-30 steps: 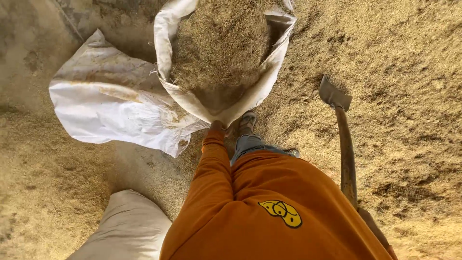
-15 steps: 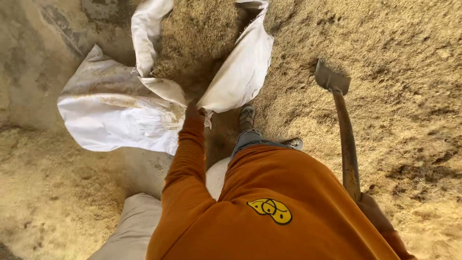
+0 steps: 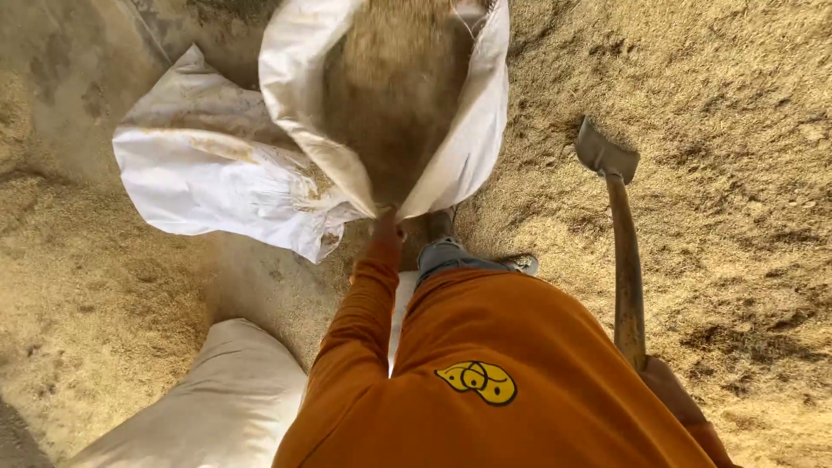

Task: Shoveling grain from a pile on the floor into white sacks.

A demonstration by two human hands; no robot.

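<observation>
I look down past my orange shirt at a white woven sack (image 3: 308, 104) standing open, filled with tan husk-like grain (image 3: 394, 78). My left hand (image 3: 387, 230), at the end of an orange sleeve, pinches the near rim of the sack's mouth and holds it open. My right hand (image 3: 669, 390) grips the top of a wooden handle (image 3: 626, 269) at the lower right. The handle runs down to a metal shovel blade (image 3: 604, 154) resting in the loose grain. Only part of the right hand shows behind my shirt.
A flat empty white sack (image 3: 204, 178) lies under and left of the open one. A full, closed pale sack (image 3: 217, 403) lies at the lower left. Loose grain (image 3: 737, 130) covers the ground to the right; bare concrete floor (image 3: 69, 78) shows at upper left. My shoe (image 3: 433, 227) is by the sack.
The sack's mouth, pinched nearly shut half a second ago, is spread wide again with my left hand still on its rim. The shovel and right hand stay put.
</observation>
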